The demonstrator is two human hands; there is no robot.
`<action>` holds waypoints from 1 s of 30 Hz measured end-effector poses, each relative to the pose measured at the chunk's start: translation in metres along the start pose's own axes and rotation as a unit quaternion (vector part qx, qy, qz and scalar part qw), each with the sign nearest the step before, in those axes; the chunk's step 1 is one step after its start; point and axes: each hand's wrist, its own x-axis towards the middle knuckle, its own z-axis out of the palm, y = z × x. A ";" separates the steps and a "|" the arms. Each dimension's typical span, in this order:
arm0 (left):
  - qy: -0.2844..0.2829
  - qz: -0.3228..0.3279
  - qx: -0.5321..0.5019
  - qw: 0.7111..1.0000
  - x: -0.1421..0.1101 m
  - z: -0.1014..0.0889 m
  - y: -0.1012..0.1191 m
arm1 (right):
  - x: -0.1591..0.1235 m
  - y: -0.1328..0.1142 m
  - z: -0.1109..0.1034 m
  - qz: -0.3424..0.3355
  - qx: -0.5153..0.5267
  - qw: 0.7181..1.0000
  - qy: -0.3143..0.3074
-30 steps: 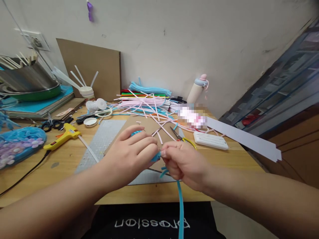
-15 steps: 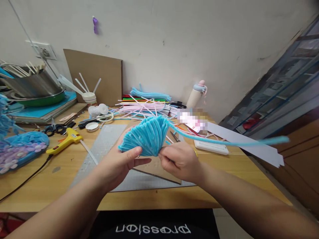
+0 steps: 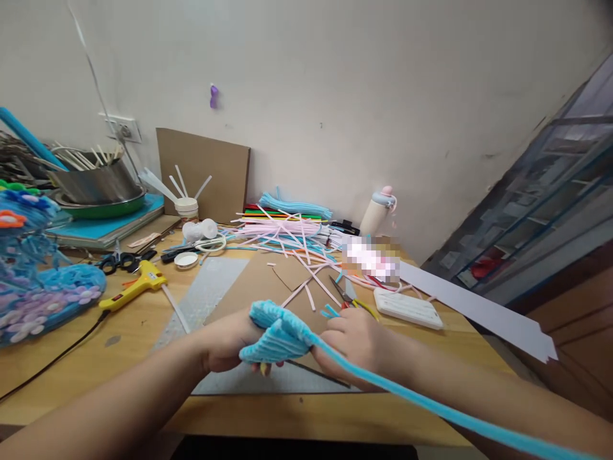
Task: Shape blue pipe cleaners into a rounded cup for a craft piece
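Over the wooden table [image 3: 127, 364], the left hand [image 3: 227, 338] clasps the fuzzy blue fan [image 3: 280, 338] at lower centre while the right hand [image 3: 357, 345] grips its narrow end, blue strip [image 3: 421, 399] trailing lower right; a firm squeeze there should stop the pleats slipping.

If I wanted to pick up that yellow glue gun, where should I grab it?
Probably by the handle, from above on the near side: the glue gun lies flat, handle pointing left, cord trailing from its end. Avoid the dark nozzle facing away and the white stick jutting toward you.
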 end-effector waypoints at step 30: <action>0.035 0.078 -0.070 0.994 -0.005 -0.012 0.036 | 0.013 0.016 -0.013 0.083 0.098 0.992 0.006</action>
